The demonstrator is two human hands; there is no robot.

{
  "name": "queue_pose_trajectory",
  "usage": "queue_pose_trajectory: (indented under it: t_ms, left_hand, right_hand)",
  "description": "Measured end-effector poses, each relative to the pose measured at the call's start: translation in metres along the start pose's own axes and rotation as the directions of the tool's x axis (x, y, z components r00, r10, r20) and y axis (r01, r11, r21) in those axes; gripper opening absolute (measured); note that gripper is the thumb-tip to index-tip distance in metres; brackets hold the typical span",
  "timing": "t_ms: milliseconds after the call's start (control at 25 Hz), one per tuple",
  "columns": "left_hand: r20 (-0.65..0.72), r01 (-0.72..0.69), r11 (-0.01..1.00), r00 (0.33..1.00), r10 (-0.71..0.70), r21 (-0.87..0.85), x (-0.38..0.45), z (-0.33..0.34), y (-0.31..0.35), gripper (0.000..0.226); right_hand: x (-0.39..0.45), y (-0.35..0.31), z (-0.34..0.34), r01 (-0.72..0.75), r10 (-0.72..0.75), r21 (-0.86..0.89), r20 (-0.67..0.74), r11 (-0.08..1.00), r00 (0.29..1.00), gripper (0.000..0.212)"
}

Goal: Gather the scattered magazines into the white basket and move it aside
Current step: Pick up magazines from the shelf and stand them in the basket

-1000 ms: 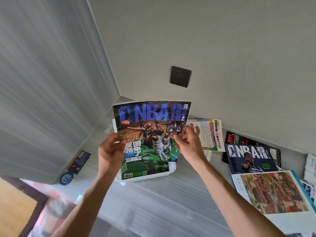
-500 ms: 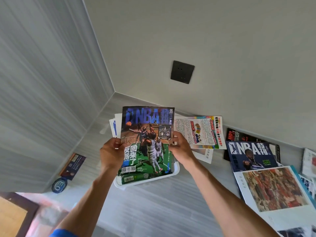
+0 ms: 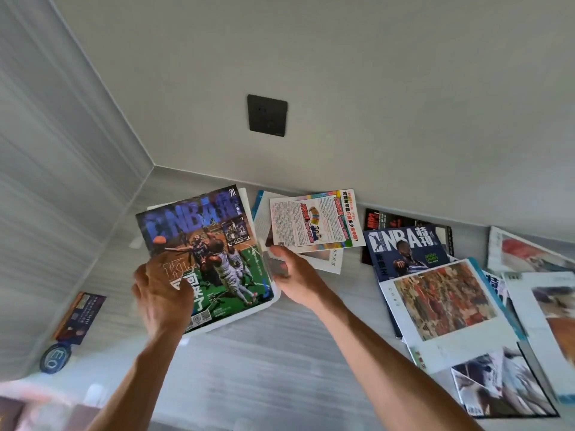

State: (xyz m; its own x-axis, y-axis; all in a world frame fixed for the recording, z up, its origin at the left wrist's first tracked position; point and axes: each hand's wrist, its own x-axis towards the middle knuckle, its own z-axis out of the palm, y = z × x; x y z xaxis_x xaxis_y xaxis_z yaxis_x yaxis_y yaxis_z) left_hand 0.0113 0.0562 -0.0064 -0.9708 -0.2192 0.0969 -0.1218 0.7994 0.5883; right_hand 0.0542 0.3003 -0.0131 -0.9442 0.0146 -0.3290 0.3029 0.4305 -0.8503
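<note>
Both hands are at the NBA magazine (image 3: 202, 253) that lies across the top of the white basket (image 3: 242, 315). From here my left hand (image 3: 161, 297) rests on its lower left cover with the fingers fairly straight, pressing rather than gripping, as far as I can tell. My right hand (image 3: 292, 275) is at the magazine's right edge, loosely spread; I can't tell whether it pinches the edge or only touches it.

I judge the magazine light, thin and floppy, with a glossy cover that will slide under a flat palm. It needs taking by an edge or the spine, thumb on top and fingers beneath, and supporting on both sides so it doesn't sag or crease.

More magazines lie on the grey floor (image 3: 280, 368) to the right: a colourful leaflet-like issue (image 3: 317, 219) just beside the basket, a second NBA issue (image 3: 404, 250), and an art-cover magazine (image 3: 441, 300) overlapping others. The basket, I'd say, wants gripping by its rim with both hands once loaded.
</note>
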Motion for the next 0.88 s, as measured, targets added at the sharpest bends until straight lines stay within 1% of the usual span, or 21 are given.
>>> queue_pose_trajectory:
  t_ms: [40, 80, 120, 160, 200, 240, 280, 320, 360, 440, 480, 560, 640, 680, 720, 760, 800, 840, 880]
  left_hand:
    - [-0.027, -0.069, 0.997, 0.997, 0.069, -0.02, -0.006, 0.001, 0.011, 0.061]
    - [-0.005, -0.134, 0.99, 0.991, 0.134, -0.052, -0.019, 0.006, 0.027, 0.06]
    - [0.072, -0.19, 0.977, 0.978, 0.197, -0.096, -0.037, 0.016, 0.042, 0.055]
    - [0.189, -0.222, 0.963, 0.95, 0.249, -0.152, -0.061, 0.029, 0.058, 0.048]
    - [0.308, -0.238, 0.948, 0.904, 0.296, -0.211, -0.088, 0.042, 0.073, 0.042]
    - [0.415, -0.236, 0.936, 0.847, 0.33, -0.262, -0.114, 0.055, 0.087, 0.038]
    - [0.499, -0.224, 0.927, 0.791, 0.354, -0.302, -0.138, 0.067, 0.097, 0.035]
    - [0.554, -0.214, 0.921, 0.747, 0.369, -0.325, -0.158, 0.078, 0.104, 0.034]
    - [0.583, -0.209, 0.919, 0.72, 0.376, -0.335, -0.171, 0.088, 0.108, 0.034]
    - [0.632, -0.201, 0.923, 0.68, 0.372, -0.328, -0.194, 0.106, 0.11, 0.034]
    - [0.668, -0.197, 0.934, 0.656, 0.351, -0.297, -0.205, 0.115, 0.112, 0.033]
    - [0.761, -0.228, 0.964, 0.599, 0.249, -0.136, -0.226, 0.13, 0.117, 0.035]
    - [0.804, -0.354, 0.934, 0.567, 0.181, 0.039, -0.239, 0.139, 0.119, 0.05]
    - [0.808, -0.38, 0.921, 0.568, 0.157, 0.088, -0.242, 0.142, 0.119, 0.059]
    - [0.806, -0.37, 0.922, 0.577, 0.132, 0.114, -0.243, 0.145, 0.117, 0.066]
    - [0.803, -0.319, 0.939, 0.59, 0.09, 0.129, -0.244, 0.147, 0.115, 0.068]
    - [0.8, -0.218, 0.967, 0.599, 0.023, 0.135, -0.246, 0.149, 0.114, 0.066]
    - [0.799, -0.078, 0.988, 0.598, -0.063, 0.136, -0.246, 0.15, 0.112, 0.06]
    - [0.801, 0.076, 0.989, 0.581, -0.146, 0.125, -0.245, 0.15, 0.11, 0.051]
  right_hand:
    - [-0.013, 0.013, -0.006, -0.032, 0.032, -0.004, -0.052, 0.999, 0.998, 0.059]
    - [-0.032, 0.033, -0.018, -0.087, 0.087, 0.012, -0.124, 0.996, 0.988, 0.058]
    - [-0.058, 0.058, -0.033, -0.165, 0.166, 0.024, -0.218, 0.986, 0.962, 0.058]
    - [-0.087, 0.088, -0.053, -0.272, 0.26, 0.009, -0.328, 0.962, 0.908, 0.061]
    - [-0.12, 0.124, -0.074, -0.408, 0.35, -0.048, -0.43, 0.912, 0.832, 0.066]
    - [-0.153, 0.158, -0.093, -0.551, 0.426, -0.129, -0.499, 0.825, 0.755, 0.074]
    - [-0.184, 0.187, -0.107, -0.661, 0.488, -0.211, -0.523, 0.72, 0.699, 0.084]
    - [-0.207, 0.208, -0.112, -0.714, 0.531, -0.278, -0.51, 0.643, 0.677, 0.091]
    - [-0.221, 0.222, -0.107, -0.708, 0.537, -0.332, -0.477, 0.623, 0.696, 0.094]
    - [-0.235, 0.235, -0.074, -0.621, 0.484, -0.392, -0.397, 0.678, 0.78, 0.093]
    - [-0.242, 0.238, -0.055, -0.567, 0.443, -0.431, -0.359, 0.702, 0.821, 0.09]
    - [-0.255, 0.238, -0.026, -0.461, 0.362, -0.514, -0.286, 0.724, 0.887, 0.081]
    - [-0.267, 0.235, -0.018, -0.36, 0.287, -0.517, -0.219, 0.776, 0.933, 0.072]
    - [-0.27, 0.234, -0.02, -0.316, 0.257, -0.49, -0.185, 0.812, 0.948, 0.066]
    - [-0.273, 0.232, -0.023, -0.286, 0.245, -0.436, -0.149, 0.853, 0.958, 0.061]
    - [-0.275, 0.232, -0.026, -0.282, 0.25, -0.331, -0.137, 0.901, 0.959, 0.058]
    - [-0.278, 0.231, -0.029, -0.309, 0.286, -0.168, -0.144, 0.936, 0.947, 0.058]
    - [-0.279, 0.231, -0.033, -0.343, 0.341, 0.012, -0.151, 0.939, 0.928, 0.059]
    - [-0.28, 0.231, -0.037, -0.366, 0.389, 0.164, -0.14, 0.916, 0.911, 0.059]
